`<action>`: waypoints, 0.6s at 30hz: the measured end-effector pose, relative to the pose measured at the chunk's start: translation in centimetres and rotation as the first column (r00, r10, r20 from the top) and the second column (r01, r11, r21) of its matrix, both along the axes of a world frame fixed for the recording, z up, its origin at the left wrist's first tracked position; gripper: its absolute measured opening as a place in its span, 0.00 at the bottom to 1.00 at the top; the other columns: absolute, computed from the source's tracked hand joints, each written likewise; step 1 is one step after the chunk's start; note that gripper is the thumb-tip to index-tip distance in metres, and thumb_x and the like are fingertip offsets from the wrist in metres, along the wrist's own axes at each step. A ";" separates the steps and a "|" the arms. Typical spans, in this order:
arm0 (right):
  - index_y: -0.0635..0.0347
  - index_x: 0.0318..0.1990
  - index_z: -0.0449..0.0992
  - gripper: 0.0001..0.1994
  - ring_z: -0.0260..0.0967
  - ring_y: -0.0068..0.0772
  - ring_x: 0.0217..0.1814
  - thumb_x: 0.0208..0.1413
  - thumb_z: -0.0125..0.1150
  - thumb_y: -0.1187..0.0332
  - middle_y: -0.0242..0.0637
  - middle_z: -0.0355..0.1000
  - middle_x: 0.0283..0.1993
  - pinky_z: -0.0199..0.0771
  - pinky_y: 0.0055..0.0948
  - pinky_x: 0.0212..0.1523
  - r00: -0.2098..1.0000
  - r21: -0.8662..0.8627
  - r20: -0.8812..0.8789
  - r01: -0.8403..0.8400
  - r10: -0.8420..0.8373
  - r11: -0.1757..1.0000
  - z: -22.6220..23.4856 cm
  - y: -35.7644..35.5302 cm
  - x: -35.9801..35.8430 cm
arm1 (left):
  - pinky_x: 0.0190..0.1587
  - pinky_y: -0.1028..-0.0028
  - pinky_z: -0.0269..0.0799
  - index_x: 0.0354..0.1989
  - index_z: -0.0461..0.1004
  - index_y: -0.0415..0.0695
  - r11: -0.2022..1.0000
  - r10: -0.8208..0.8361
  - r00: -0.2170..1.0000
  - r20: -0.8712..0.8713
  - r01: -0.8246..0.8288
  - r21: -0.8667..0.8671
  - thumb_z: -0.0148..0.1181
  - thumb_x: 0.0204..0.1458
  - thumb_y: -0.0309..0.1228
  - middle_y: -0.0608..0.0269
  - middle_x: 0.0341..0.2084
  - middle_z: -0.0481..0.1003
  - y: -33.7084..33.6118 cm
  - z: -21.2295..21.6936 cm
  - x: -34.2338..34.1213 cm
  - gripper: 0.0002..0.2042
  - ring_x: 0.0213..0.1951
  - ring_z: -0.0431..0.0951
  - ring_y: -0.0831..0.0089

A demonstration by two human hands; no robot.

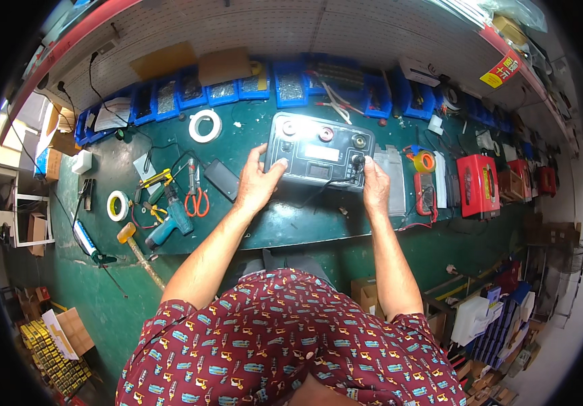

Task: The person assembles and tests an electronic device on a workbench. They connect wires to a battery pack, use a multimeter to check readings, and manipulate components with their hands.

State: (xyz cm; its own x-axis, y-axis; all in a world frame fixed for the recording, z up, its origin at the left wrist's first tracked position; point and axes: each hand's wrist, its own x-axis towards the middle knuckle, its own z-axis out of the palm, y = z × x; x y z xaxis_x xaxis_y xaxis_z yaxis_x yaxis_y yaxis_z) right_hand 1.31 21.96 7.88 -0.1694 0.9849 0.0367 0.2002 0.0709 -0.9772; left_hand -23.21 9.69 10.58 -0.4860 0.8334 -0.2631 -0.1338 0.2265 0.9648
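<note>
A dark grey box-shaped instrument (318,150) with round knobs, sockets and a small pale display lies on the green workbench (285,227). My left hand (259,181) rests on its left front corner, fingers spread, thumb on the panel. My right hand (375,183) sits at its right front corner, fingertips at a black knob or plug there. A black cable runs from the box's front toward me.
Blue parts bins (290,86) line the bench's back edge. On the left lie tape rolls (205,126), red-handled pliers (197,197), a teal drill (170,223) and a mallet (136,247). A red multimeter (425,196), yellow tape and a red box (477,184) sit on the right.
</note>
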 end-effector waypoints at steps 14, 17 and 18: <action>0.69 0.45 0.79 0.25 0.65 0.20 0.42 0.69 0.53 0.50 0.28 0.75 0.37 0.66 0.25 0.46 0.995 0.001 0.102 0.003 -0.003 1.000 0.8 -2.4 1.2 | 0.54 0.66 0.74 0.69 0.60 0.40 0.999 0.041 0.998 -0.038 -0.040 0.028 0.58 0.62 0.47 0.47 0.53 0.74 -3.9 -3.9 1.4 0.32 0.53 0.76 0.59; 0.66 0.49 0.78 0.24 0.67 0.21 0.44 0.69 0.53 0.49 0.30 0.75 0.41 0.67 0.26 0.49 0.995 -0.203 0.006 0.102 -0.103 0.974 1.3 -4.6 0.3 | 0.42 0.71 0.79 0.67 0.64 0.44 0.985 0.174 0.985 -0.010 -0.173 0.004 0.49 0.67 0.48 0.62 0.47 0.73 -6.1 -4.5 1.3 0.27 0.44 0.73 0.75; 0.61 0.57 0.75 0.25 0.72 0.25 0.43 0.68 0.53 0.48 0.32 0.75 0.47 0.74 0.29 0.46 0.965 -0.362 -0.215 0.064 -0.150 0.930 1.2 -5.5 0.0 | 0.43 0.71 0.79 0.67 0.65 0.44 0.986 0.163 0.987 -0.014 -0.163 -0.028 0.49 0.67 0.48 0.62 0.46 0.74 -6.7 -5.4 0.7 0.26 0.44 0.73 0.75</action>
State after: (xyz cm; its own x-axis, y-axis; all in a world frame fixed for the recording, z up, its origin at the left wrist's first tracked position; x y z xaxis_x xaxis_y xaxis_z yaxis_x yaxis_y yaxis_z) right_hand 1.29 16.45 9.11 -0.0913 0.9535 -0.2871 -0.0505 -0.2924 -0.9550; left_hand -22.55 2.99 5.16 -0.6181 0.7348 -0.2792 -0.1597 0.2304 0.9599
